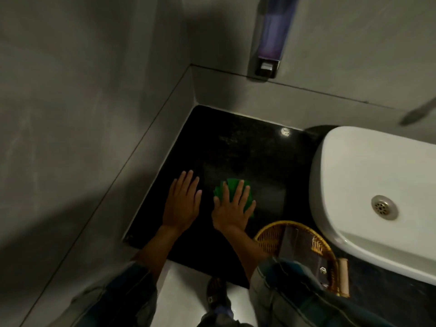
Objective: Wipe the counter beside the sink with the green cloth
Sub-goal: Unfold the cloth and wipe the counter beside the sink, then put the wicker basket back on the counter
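The black stone counter [247, 147] fills the corner between two grey walls, left of the white sink [368, 175]. A green cloth [220, 191] lies flat on the counter near its front. My right hand [233, 207] presses down on the cloth with fingers spread, covering most of it. My left hand [182, 201] rests flat on the bare counter just left of the cloth, fingers apart, holding nothing.
A round woven basket [271, 234] with a dark box in it sits at the counter's front edge, right of my right forearm and touching the sink's front. A soap dispenser [269, 43] hangs on the back wall. A metal faucet spout [417, 113] shows at the right edge.
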### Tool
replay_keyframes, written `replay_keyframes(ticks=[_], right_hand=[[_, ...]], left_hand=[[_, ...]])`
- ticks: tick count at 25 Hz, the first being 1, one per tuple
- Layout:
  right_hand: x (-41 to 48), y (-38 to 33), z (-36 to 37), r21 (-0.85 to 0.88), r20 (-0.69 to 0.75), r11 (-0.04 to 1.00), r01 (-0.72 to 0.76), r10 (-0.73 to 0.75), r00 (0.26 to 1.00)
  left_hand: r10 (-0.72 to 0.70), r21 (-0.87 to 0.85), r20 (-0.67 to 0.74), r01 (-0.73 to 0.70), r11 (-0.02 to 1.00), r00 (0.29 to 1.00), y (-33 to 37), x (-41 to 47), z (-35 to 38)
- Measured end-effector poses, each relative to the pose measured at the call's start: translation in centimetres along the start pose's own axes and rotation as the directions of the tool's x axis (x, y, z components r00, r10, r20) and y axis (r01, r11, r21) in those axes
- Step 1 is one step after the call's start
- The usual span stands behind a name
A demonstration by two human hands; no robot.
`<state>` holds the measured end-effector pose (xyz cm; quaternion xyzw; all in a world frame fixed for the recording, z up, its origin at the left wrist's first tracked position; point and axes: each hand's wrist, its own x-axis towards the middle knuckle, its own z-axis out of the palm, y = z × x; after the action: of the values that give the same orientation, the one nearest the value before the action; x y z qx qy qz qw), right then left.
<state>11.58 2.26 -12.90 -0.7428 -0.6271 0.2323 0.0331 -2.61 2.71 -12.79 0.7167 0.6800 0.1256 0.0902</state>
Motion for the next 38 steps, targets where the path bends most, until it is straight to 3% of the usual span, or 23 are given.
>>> replay_keyframes(ticks=[3, 8, 12, 16, 18, 20, 23, 25, 27, 30, 32, 36, 38], right_hand=[[4.8, 1.8, -2.8, 0.071, -0.066, 0.988, -0.136, 0.141, 0.988], [13.6, 3.0, -5.9, 0.061, -0.124, 0.97, -0.234, 0.24, 0.963], [15.4, -3.6, -3.5, 0.027, -0.018, 0.999, -0.024, 0.024, 1.0], [14.9, -6.9, -5.3, 0.219, 0.226, 0.965, -0.141, 0.09, 0.97], [13.3, -5.1, -9.1, 0.366, 0.254, 0.924, -0.11, 0.014, 0.967], [9.3, -1.8, -12.7, 0.477, 0.182, 0.878, 0.031, -0.133, 0.974], [0.4, 5.0, -16.9, 0.604, 0.243, 0.793, 0.08, -0.279, 0.929], [-4.5, 10.2, -18.5, 0.453, 0.197, 0.887, 0.091, -0.2, 0.96], [-8.9, 14.8, -19.8, 0.208, 0.22, 0.978, -0.006, -0.041, 0.975], [-12.6, 18.8, -19.2, -0.037, 0.262, 0.97, -0.239, 0.24, 0.935], [-13.5, 19.5, -17.9, -0.017, 0.261, 0.946, -0.323, 0.316, 0.912], [-13.9, 19.7, -16.3, 0.193, 0.193, 0.938, -0.289, 0.253, 0.948], [-14.0, 19.3, -16.6, 0.272, 0.159, 0.92, -0.281, 0.245, 0.957]], left_hand=[[-0.058, 0.012, 0.054, 0.057, 0.998, 0.997, 0.3, 2.6, 1.4], [-0.06, -0.003, 0.007, 0.061, 0.998, 0.998, -0.7, 2.6, 3.4], [-0.075, 0.017, -0.029, 0.075, 0.997, 0.997, -0.5, 3.1, 3.8], [-0.084, -0.023, 0.024, 0.084, 0.996, 0.996, -0.8, 3.2, 3.1], [-0.077, -0.082, 0.076, 0.084, 0.993, 0.994, -0.7, 3.1, 2.7], [-0.071, -0.136, 0.12, 0.087, 0.987, 0.99, -0.2, 3.2, 1.8], [-0.118, -0.176, 0.14, 0.143, 0.974, 0.983, 0.9, 3.1, -0.5], [-0.14, -0.273, 0.137, 0.173, 0.946, 0.981, 2.1, 2.2, -2.1], [-0.136, -0.422, 0.276, 0.247, 0.872, 0.952, 5.3, -0.3, -3.7], [-0.009, -0.477, 0.465, 0.26, 0.84, 0.885, 10.3, -4.5, -4.0], [0.032, -0.483, 0.505, 0.252, 0.839, 0.862, 12.1, -6.1, -3.5], [0.034, -0.435, 0.536, 0.241, 0.868, 0.844, 12.6, -7.8, -3.0], [0.012, -0.427, 0.493, 0.23, 0.875, 0.87, 12.5, -8.5, -2.9]])
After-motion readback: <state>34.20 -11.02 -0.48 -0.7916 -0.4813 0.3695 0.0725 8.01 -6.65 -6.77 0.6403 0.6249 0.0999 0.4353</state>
